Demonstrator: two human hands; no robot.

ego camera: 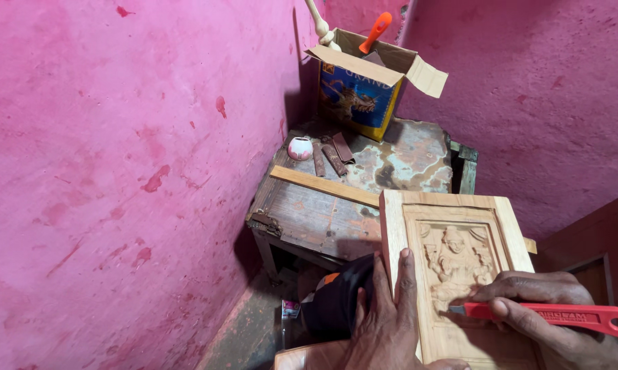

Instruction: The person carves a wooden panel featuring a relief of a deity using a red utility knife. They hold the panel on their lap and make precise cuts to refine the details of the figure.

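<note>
Left hand lies flat, fingers extended, steadying the pale rectangular carved wooden panel at the old table's near edge; right hand grips a red-handled cutter. Risk: a slipping blade gouging the relief.

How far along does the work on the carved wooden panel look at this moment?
Done: the rectangular wooden relief panel shows a shaped figure and frame. In hand: the left hand steadies it while the right hand presses a red-handled cutter at the figure's base. Remaining fine detail cannot be judged.
</note>
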